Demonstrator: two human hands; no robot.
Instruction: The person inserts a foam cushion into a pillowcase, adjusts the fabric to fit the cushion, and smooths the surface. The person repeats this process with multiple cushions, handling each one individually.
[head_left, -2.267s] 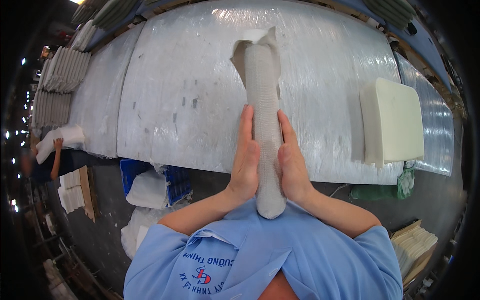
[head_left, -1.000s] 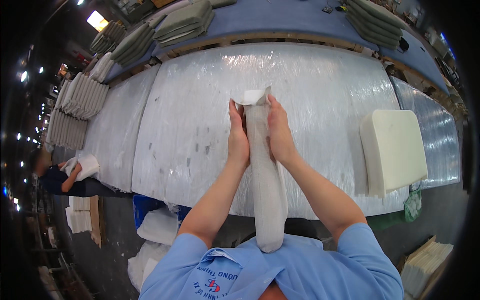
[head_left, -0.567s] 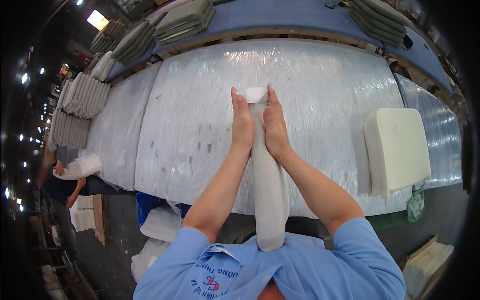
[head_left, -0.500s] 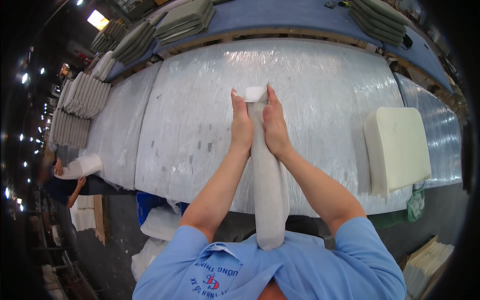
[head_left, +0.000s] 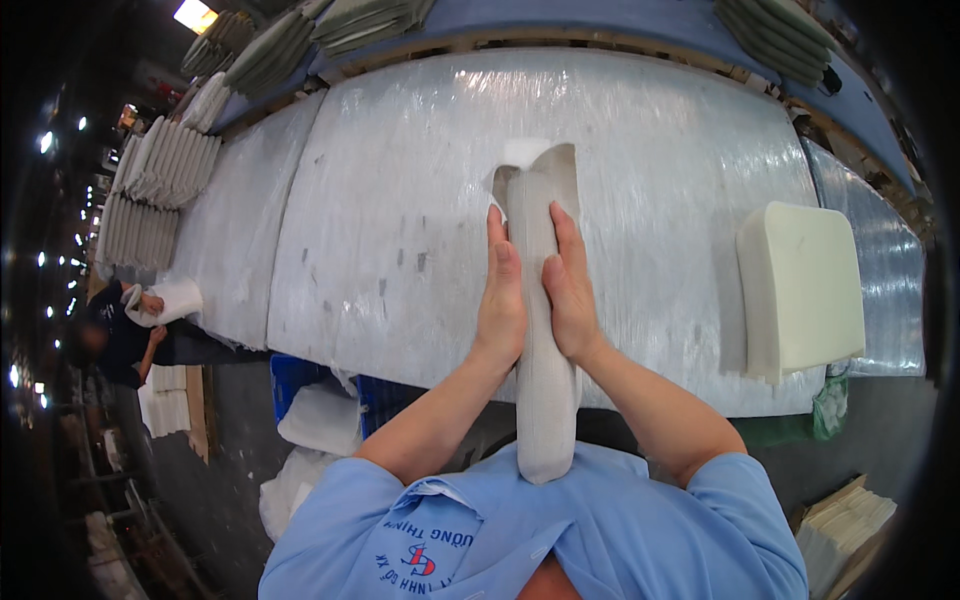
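A seat cushion in a light grey fabric cover [head_left: 546, 420] stands on its edge in front of me, its near end against my shirt. My left hand [head_left: 503, 305] lies flat along its left side, fingers stretched forward. From the other side my right hand [head_left: 572, 300] presses with a flat palm, so the cushion is held between both hands. At the far end the cover's loose flaps [head_left: 564, 180] spread apart, and white padding [head_left: 525, 153] shows there. A bare cream foam pad [head_left: 812, 290] rests on the table to the right.
The table [head_left: 390, 200] is wrapped in shiny plastic film. Cushion stacks [head_left: 145, 195] stand at the left, with more stacks [head_left: 370, 25] on a blue table behind. A co-worker [head_left: 115, 335] handles a white piece at far left. A blue crate [head_left: 295, 385] sits below the table edge.
Both my hands have slid back toward me along the cushion. The cover's far-end flaps, earlier between my fingers, now stand free and spread.
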